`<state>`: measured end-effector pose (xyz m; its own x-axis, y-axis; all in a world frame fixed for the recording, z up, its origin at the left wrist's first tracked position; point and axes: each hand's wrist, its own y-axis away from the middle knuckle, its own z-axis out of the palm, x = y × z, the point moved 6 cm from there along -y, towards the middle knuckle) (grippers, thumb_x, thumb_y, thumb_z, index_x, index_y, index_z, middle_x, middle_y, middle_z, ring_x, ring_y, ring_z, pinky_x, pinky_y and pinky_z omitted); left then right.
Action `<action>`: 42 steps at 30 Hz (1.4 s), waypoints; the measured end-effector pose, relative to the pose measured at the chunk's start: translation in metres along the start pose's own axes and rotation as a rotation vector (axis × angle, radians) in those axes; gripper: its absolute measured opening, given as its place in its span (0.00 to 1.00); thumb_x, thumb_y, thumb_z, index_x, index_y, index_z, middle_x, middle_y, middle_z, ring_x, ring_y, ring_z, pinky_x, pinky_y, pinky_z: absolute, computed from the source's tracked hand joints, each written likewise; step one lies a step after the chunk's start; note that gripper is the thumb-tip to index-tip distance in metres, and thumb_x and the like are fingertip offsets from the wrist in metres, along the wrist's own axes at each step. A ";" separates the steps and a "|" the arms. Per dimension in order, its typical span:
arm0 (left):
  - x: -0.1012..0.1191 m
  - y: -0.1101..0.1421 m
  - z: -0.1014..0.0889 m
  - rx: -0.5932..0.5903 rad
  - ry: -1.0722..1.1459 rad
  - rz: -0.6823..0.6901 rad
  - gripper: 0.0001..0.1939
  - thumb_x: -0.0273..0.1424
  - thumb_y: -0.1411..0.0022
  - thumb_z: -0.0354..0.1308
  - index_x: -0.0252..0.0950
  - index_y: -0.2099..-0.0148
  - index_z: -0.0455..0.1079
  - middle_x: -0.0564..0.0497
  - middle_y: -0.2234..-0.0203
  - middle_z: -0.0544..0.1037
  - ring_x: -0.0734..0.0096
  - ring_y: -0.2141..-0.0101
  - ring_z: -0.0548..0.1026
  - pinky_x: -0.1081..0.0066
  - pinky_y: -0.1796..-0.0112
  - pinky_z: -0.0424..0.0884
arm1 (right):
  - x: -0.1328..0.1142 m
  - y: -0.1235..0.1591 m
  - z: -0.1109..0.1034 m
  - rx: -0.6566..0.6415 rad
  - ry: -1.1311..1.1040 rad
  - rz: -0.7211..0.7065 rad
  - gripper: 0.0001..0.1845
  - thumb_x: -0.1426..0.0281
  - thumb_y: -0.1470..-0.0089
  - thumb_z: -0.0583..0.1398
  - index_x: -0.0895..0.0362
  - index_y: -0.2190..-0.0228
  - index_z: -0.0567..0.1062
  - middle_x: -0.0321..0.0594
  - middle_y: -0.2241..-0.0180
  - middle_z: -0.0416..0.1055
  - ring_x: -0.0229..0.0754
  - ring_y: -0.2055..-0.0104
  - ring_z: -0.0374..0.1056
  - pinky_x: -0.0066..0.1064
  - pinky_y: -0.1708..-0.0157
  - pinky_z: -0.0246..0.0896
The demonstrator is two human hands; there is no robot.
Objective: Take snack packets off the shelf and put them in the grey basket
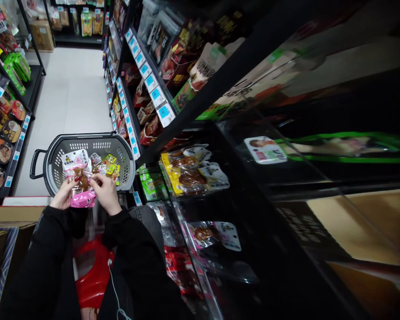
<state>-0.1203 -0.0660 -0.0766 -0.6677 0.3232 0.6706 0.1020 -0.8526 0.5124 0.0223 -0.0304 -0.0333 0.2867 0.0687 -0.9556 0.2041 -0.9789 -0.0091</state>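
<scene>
My left hand (64,194) and my right hand (106,192) both grip one snack packet (81,178) of clear plastic, with a white top and a pink bottom; brown food shows through its middle. The packet is held upright over the near side of a grey shopping basket (128,166) with black handles. Inside the basket lie several small packets (111,168), some yellow, some white and brown. The fingers of both hands are closed on the packet's sides, thumbs in front.
On the right shelf lie yellow packets (186,171) and a pink-and-white packet (213,235). A red plastic stool (92,271) is below me. A cardboard box (16,215) stands at left. Stocked shelves flank a pale floor aisle (70,84). A white cable (115,289) hangs near my legs.
</scene>
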 end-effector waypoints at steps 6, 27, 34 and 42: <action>-0.002 -0.001 -0.005 0.001 -0.010 -0.020 0.15 0.18 0.47 0.59 0.29 0.55 0.70 0.42 0.68 0.80 0.60 0.68 0.80 0.65 0.64 0.79 | 0.007 -0.002 -0.020 0.173 -0.122 0.032 0.13 0.61 0.46 0.55 0.57 0.70 0.73 0.38 0.72 0.74 0.40 0.70 0.69 0.30 0.68 0.62; 0.018 0.000 -0.014 0.127 0.206 0.023 0.13 0.22 0.40 0.51 0.28 0.53 0.70 0.42 0.65 0.80 0.62 0.61 0.79 0.60 0.55 0.75 | 0.019 -0.003 -0.102 0.550 -0.244 -0.052 0.13 0.60 0.50 0.58 0.57 0.72 0.69 0.35 0.75 0.68 0.37 0.72 0.64 0.29 0.71 0.58; 0.017 0.001 -0.011 0.128 0.192 0.008 0.13 0.22 0.39 0.50 0.26 0.54 0.71 0.43 0.66 0.81 0.64 0.64 0.79 0.62 0.57 0.76 | 0.025 -0.008 -0.090 0.332 -0.791 0.071 0.14 0.60 0.52 0.63 0.54 0.74 0.65 0.28 0.79 0.60 0.31 0.79 0.55 0.25 0.76 0.53; 0.014 0.000 -0.010 0.093 0.147 -0.011 0.12 0.22 0.40 0.50 0.27 0.57 0.72 0.43 0.67 0.80 0.65 0.66 0.79 0.63 0.57 0.76 | -0.005 0.003 -0.068 -0.080 -1.518 0.193 0.21 0.70 0.42 0.56 0.54 0.79 0.49 0.22 0.87 0.33 0.32 0.85 0.26 0.23 0.84 0.35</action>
<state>-0.1370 -0.0656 -0.0720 -0.7691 0.2628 0.5826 0.1577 -0.8054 0.5714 0.0850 -0.0207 -0.0088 -0.8732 -0.3581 -0.3306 0.3396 -0.9336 0.1144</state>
